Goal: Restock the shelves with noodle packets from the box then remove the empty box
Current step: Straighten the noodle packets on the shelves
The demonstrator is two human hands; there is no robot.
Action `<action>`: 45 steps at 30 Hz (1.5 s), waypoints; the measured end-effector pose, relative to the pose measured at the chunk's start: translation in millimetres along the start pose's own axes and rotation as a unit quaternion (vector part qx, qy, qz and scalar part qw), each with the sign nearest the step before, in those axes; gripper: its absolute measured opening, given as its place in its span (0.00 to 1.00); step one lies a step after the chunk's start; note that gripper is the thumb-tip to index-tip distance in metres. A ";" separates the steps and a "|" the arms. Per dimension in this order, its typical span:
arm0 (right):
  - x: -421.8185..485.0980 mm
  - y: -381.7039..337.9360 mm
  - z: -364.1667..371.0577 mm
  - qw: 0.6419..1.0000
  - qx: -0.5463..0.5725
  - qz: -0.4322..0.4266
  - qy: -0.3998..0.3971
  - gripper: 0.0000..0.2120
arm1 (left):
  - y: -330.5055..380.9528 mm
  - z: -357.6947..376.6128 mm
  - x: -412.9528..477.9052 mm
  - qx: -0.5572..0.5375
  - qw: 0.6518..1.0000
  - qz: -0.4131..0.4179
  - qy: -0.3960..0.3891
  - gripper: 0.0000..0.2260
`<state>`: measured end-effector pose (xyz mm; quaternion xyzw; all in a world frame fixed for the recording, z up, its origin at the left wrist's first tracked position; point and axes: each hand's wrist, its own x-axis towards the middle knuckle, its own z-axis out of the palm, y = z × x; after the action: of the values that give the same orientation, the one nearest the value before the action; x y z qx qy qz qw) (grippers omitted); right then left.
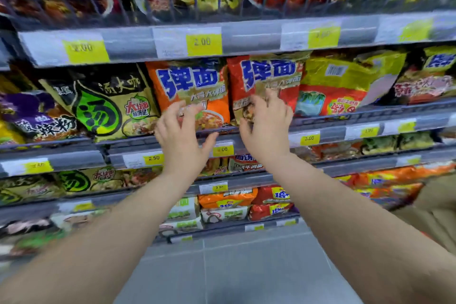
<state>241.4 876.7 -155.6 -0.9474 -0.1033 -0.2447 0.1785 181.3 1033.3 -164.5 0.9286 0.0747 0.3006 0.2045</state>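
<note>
Two noodle packets with blue lettering stand upright side by side on the middle shelf: an orange packet (190, 89) and a red packet (269, 79). My left hand (182, 136) hovers in front of the orange packet's lower edge, fingers spread and relaxed, holding nothing. My right hand (266, 128) lies against the lower front of the red packet, fingers spread over it. A brown cardboard box (434, 207) shows at the right edge, mostly out of frame.
A wire rail (222, 131) runs along the shelf front below the packets. A black-and-green packet (106, 103) stands to the left, a yellow-red one (343, 86) to the right. Stocked shelves lie above and below; grey floor tiles (234, 266) lie beneath.
</note>
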 end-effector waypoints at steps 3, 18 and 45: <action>-11.0 -3.1 -49.8 0.996 0.028 0.006 -0.081 0.20 | 27.9 -33.5 -4.1 -0.047 0.996 0.008 -0.080 0.24; -75.2 155.5 -256.2 0.984 0.103 0.078 -0.121 0.19 | 264.1 -61.6 -59.8 -0.116 0.976 0.046 -0.181 0.24; 49.0 285.7 -148.6 0.977 0.055 0.050 -0.198 0.21 | 280.9 86.1 19.8 -0.027 0.981 0.049 -0.186 0.23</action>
<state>300.9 562.8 -91.9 -0.9697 -0.1021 -0.0373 0.2188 252.5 755.4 -98.1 0.9649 -0.0182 0.1341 0.2252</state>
